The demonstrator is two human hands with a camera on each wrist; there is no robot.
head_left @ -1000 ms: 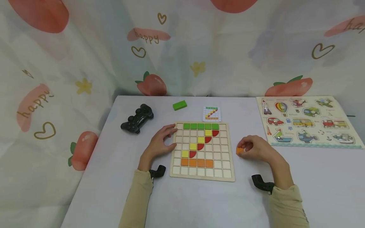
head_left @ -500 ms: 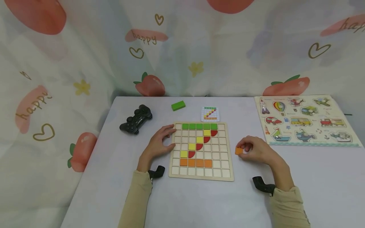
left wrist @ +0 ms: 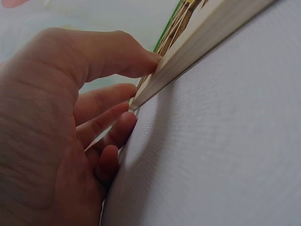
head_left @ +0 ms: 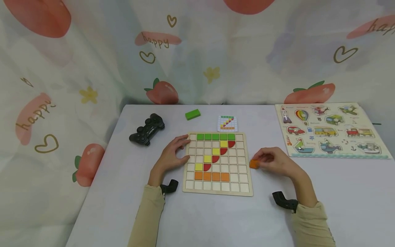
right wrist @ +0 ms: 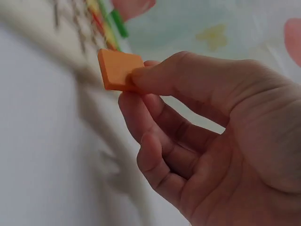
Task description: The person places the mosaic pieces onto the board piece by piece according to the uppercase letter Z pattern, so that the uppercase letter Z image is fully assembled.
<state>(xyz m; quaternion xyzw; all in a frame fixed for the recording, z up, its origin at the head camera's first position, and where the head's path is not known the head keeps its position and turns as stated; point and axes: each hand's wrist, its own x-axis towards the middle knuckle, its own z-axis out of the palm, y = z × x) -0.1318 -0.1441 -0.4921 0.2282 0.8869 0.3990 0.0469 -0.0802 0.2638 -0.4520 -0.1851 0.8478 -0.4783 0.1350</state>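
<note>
Right hand (head_left: 276, 161) pinching orange tile (head_left: 254, 164) just beside board (head_left: 248, 192), left hand (head_left: 172, 154) resting curled against board's left edge

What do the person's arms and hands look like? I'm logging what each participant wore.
Both hands, the left hand and the right hand, are bare: no gloves, rings or watch can be seen. Each forearm is covered by a long beige sleeve that ends at the wrist. A small black camera mount sits at the left wrist, and a matching one at the right.
</note>
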